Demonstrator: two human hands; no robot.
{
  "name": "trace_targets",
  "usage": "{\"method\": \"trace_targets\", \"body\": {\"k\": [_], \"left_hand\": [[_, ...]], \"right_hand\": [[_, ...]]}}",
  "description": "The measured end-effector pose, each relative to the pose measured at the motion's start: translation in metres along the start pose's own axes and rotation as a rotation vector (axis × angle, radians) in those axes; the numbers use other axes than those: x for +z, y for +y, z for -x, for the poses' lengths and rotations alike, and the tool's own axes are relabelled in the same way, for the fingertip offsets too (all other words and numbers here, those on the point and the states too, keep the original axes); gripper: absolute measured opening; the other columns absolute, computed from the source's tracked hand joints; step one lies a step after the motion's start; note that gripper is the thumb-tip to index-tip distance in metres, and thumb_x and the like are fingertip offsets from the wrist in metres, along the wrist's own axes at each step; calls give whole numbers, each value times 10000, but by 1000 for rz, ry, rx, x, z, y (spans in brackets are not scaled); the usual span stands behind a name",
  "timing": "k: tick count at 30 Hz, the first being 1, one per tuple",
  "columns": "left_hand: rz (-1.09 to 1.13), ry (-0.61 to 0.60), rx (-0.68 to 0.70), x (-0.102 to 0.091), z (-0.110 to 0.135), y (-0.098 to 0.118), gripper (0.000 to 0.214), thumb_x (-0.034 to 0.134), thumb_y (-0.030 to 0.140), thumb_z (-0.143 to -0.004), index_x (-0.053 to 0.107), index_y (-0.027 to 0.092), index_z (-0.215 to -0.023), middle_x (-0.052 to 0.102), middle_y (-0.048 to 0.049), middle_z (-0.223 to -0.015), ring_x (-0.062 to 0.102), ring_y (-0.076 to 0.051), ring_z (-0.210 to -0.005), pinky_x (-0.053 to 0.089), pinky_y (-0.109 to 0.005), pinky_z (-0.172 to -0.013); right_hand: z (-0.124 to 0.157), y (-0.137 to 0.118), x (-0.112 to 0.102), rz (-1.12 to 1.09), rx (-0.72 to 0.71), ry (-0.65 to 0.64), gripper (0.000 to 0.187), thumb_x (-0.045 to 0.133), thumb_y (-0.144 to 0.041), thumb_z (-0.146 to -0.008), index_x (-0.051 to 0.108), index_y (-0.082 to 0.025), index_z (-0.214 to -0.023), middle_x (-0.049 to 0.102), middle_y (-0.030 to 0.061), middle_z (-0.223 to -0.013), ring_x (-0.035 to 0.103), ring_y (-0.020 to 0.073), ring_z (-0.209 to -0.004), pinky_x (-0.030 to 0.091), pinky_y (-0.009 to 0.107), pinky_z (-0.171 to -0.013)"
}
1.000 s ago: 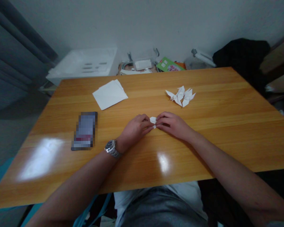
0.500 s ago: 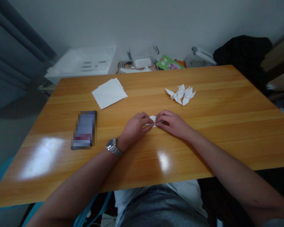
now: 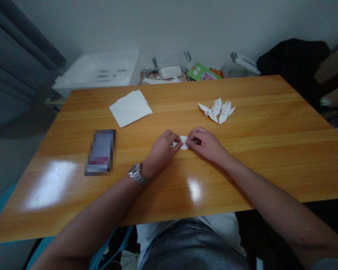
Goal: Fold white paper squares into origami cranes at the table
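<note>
A small piece of folded white paper (image 3: 184, 142) lies low over the middle of the wooden table (image 3: 163, 195), with both hands on it. My left hand (image 3: 166, 147), a metal watch (image 3: 137, 173) on its wrist, pinches the paper's left end between thumb and fingers. At the right end my right hand (image 3: 205, 144) is closed in a pinch as well. Fingers cover both ends of the paper, so its full shape is hidden. Beyond my right hand rests a cluster of folded white paper figures (image 3: 217, 110) with pointed tips.
White paper sheets (image 3: 131, 108) lie stacked at the back left. A phone (image 3: 100, 152) with a blurred-out screen is left of my left hand. Behind the table stand a white tub (image 3: 95, 73), a green booklet (image 3: 204, 72) and a dark bulky item (image 3: 293, 58).
My hands have drawn slightly apart, so more of the folded paper shows between them. The view has shifted a little; the other things lie as before.
</note>
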State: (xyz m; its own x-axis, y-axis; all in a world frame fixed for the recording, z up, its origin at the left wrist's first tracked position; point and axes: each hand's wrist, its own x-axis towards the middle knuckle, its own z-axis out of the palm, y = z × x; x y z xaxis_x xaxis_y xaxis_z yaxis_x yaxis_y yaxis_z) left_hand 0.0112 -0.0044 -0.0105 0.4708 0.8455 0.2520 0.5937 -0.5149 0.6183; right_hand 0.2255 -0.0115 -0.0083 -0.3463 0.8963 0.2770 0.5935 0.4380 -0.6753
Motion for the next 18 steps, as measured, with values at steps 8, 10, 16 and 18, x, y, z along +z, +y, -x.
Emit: {"method": "trace_targets", "body": {"k": [8,10,16,18], "left_hand": [[46,-13,-46,-2,-4,4,28,666,180,-931,659,176,-958,616,-48,-992,594,-177,-897,512,-312,-814],[54,-20,-47,-2,-4,4,43,670,170,-926,661,177,-967,619,-47,-997,595,-177,-905,509,-314,-821],[66,-28,-34,-1,-3,2,29,656,183,-935,678,185,-953,616,-48,-999,601,-179,-916,510,-318,-834],[67,-30,-39,-1,-3,1,29,653,186,-934,681,186,-942,618,-48,-998,601,-179,-910,513,-318,-829]], "right_hand": [[-2,1,2,30,51,17,76,721,-170,-867,693,-184,-798,638,52,-889,607,185,-799,479,321,-712],[-2,1,2,24,54,23,77,727,-176,-863,691,-189,-795,635,49,-884,603,186,-798,478,322,-707],[-1,4,3,11,40,11,76,722,-180,-868,685,-186,-802,627,57,-914,604,189,-815,490,334,-727],[-1,5,3,9,44,7,74,718,-189,-870,686,-189,-804,625,60,-926,604,190,-821,495,339,-732]]}}
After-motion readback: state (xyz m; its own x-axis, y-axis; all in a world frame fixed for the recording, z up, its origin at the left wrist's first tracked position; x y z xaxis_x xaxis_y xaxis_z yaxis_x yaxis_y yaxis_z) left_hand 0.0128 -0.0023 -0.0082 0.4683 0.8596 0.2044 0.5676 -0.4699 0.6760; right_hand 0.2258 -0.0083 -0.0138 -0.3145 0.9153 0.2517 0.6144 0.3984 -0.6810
